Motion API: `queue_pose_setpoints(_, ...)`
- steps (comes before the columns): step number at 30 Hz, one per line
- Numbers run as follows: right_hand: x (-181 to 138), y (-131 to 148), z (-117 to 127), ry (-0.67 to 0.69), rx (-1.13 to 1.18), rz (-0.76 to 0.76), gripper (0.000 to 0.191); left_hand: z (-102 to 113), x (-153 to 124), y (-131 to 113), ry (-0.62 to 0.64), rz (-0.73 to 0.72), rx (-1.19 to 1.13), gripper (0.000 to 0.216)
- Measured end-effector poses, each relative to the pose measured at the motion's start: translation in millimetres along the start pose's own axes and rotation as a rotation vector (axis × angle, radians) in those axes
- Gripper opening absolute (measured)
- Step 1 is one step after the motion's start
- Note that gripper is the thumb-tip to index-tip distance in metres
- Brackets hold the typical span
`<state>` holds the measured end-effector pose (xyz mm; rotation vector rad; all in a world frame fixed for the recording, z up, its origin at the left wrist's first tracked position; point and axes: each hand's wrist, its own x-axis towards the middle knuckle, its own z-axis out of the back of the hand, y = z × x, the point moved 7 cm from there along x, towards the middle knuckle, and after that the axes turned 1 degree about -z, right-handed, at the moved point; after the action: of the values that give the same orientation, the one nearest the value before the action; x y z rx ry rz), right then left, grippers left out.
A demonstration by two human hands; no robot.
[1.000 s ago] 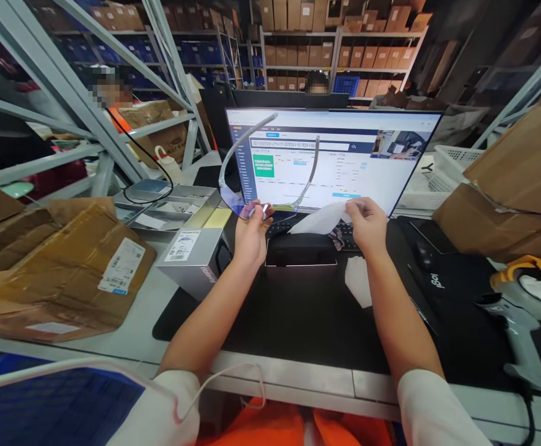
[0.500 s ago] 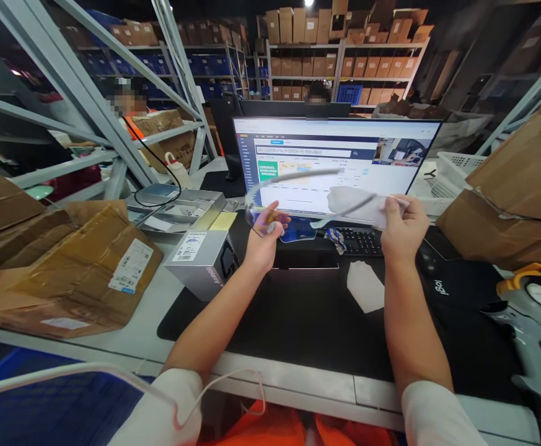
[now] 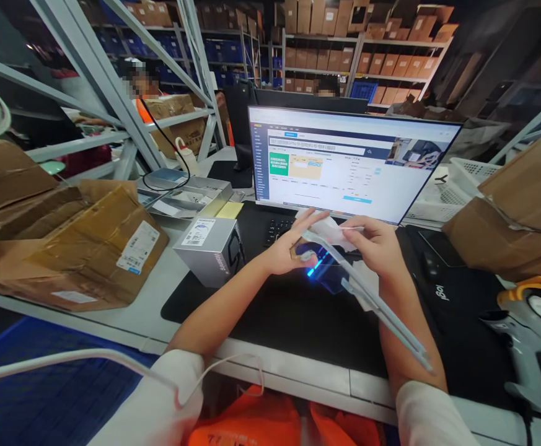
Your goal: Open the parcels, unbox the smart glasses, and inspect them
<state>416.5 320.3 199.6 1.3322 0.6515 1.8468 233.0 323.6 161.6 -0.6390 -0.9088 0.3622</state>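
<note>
My left hand (image 3: 291,248) is closed on a pair of eyeglasses (image 3: 367,282) with pale grey temples, held above the black desk mat (image 3: 270,316). The two temples point down and to the right, across my right forearm. A blue glint shows at the lens area below my left fingers. My right hand (image 3: 375,241) pinches a thin white wipe (image 3: 328,230) against the front of the glasses. How much of a lens lies under the wipe is hidden. Another white sheet (image 3: 370,285) lies on the mat, partly behind the temples.
A grey product box (image 3: 209,251) stands left of my hands, beside an opened cardboard box (image 3: 98,248). The monitor (image 3: 349,161) rises behind a keyboard (image 3: 277,230). To the right are a mouse (image 3: 431,266), a barcode scanner (image 3: 516,353) and more cartons (image 3: 497,229).
The eyeglasses have swung round, so their temples now point toward me and to the right. My hands have come together, and the wipe has met the glasses. The view has shifted slightly.
</note>
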Motion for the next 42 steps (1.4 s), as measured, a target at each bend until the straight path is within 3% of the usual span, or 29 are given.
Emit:
queue_pose_setpoints(3, 1.4, -5.2, -12.8, 0.067, 0.140, -0.031, 0.024, -5.0, 2.8, -4.4, 0.081, 0.045, 0.035, 0.050)
queue_pose_setpoints(6, 3.7, -16.6, -18.9, 0.106, 0.217, -0.060, 0.030, 2.2, 3.8, -2.5, -0.021, 0.051, 0.087, 0.044)
queue_pose_setpoints(8, 7.5, -29.4, -11.5, -0.002, 0.261, -0.064, 0.035, 16.3, 1.4, 4.3, -0.203, 0.059, 0.043, 0.043)
queue_pose_setpoints(11, 13.7, -54.5, -5.3, -0.151, 0.220, -0.122, 0.037, 50.7, -12.2, 21.4, -0.652, 0.101, -0.131, 0.042)
queue_pose_setpoints(14, 18.4, -71.4, -28.0, 0.036, -0.073, -0.231, 0.033, 75.4, -24.8, 31.0, -0.968, 0.075, -0.308, 0.042)
queue_pose_setpoints(18, 8.9, -70.6, -57.8, 0.387, -0.498, -0.327, 0.033, 89.8, -29.6, 26.1, -1.140, 0.042, -0.387, 0.045)
queue_pose_setpoints(20, -2.4, -63.1, -64.9, 0.542, -0.621, -0.372, 0.039, 90.3, -29.6, 21.5, -1.162, 0.038, -0.391, 0.046)
queue_pose_setpoints(22, -14.8, -51.3, -69.8, 0.662, -0.712, -0.376, 0.059, 89.0, -29.3, 17.6, -1.164, 0.025, -0.388, 0.047)
queue_pose_setpoints(24, -24.7, -38.1, -73.1, 0.711, -0.796, -0.350, 0.074, 88.3, -29.7, 15.2, -1.170, 0.011, -0.382, 0.047)
queue_pose_setpoints(28, -36.4, -23.0, -79.0, 0.729, -0.889, -0.342, 0.075, 89.9, -32.0, 13.7, -1.185, -0.002, -0.368, 0.049)
queue_pose_setpoints(32, -34.5, -24.7, -76.3, 0.718, -0.864, -0.353, 0.065, 89.3, -31.8, 14.8, -1.160, 0.009, -0.345, 0.050)
queue_pose_setpoints(36, -21.9, -28.4, -67.1, 0.629, -0.664, -0.332, 0.047, 85.5, -30.3, 28.4, -1.160, 0.081, -0.357, 0.050)
queue_pose_setpoints(42, -8.3, -26.0, -66.1, 0.463, -0.697, -0.204, 0.048, 80.9, -26.1, 62.0, -1.152, 0.243, -0.467, 0.064)
